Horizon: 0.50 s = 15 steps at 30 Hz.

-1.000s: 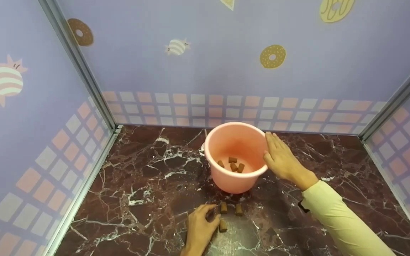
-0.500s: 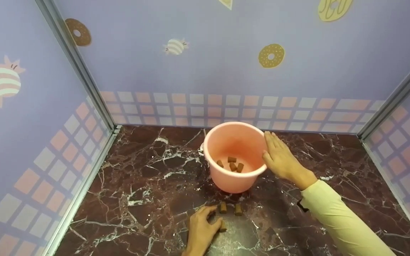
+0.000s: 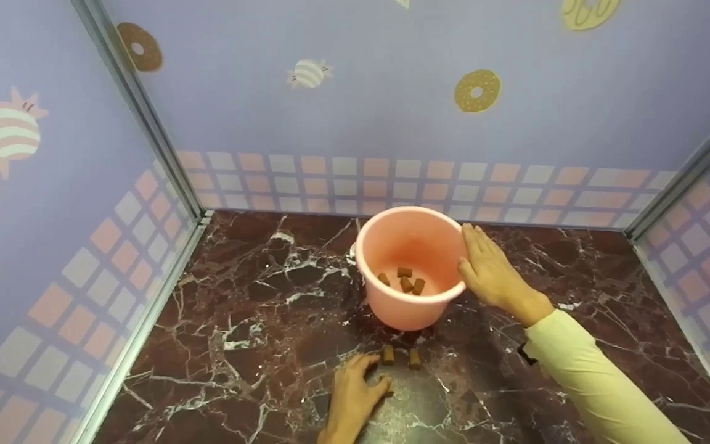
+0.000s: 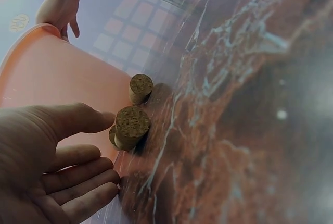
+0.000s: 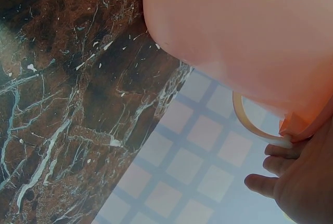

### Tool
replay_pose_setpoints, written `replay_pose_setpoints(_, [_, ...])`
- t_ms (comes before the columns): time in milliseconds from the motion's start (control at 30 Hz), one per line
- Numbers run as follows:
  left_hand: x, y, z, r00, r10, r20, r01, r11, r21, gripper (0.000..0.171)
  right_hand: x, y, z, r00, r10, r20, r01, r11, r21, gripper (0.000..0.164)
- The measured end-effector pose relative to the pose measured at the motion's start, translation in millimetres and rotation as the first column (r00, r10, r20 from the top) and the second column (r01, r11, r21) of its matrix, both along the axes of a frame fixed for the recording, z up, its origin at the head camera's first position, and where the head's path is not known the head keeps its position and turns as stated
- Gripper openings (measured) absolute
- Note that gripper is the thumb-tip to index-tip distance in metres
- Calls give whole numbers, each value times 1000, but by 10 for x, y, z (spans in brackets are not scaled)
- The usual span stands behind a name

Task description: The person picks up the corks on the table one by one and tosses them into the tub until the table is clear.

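Observation:
A pink bucket stands upright, with several brown corks lying on its bottom. My right hand rests on the bucket's right rim, its fingers laid along it; in the right wrist view the fingertips show beside the bucket's handle. My left hand is low over the counter in front of the bucket, thumb and forefinger apart. Two corks stand near its fingers, a left one and a right one. A third cork is mostly hidden behind the thumb. In the left wrist view the thumb tip is by the nearest cork.
The dark red marbled counter has white veins. A purple patterned back wall rises behind the bucket. Side panels with metal edge strips close in the left and right.
The left hand has shifted slightly right, so its thumb now covers most of the third cork. The right hand stays on the bucket rim. The head view has tilted a little.

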<state>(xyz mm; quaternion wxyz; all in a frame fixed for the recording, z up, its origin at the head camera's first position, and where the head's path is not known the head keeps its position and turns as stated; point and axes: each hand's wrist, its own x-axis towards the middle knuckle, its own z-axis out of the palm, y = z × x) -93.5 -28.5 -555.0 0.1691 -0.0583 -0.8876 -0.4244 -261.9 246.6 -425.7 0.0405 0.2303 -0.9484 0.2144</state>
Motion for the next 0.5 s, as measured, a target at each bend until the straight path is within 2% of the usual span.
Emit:
replay_pose_setpoints(167, [2,39,-12,1000,-11,17,11,1000,-6,38,24,56,-10,1000,-8,9,8,1000,1,69])
replay_pose_setpoints(300, [5,38,-14,1000,-31,2,31,1000,3,34,27,66,-21,1000,-28,15,28,1000,12,70])
replay_pose_setpoints(500, [47,68,-35,1000,-19,-17,19,1000,12,32,28,62,-16,1000,-11,3,11,1000,1,70])
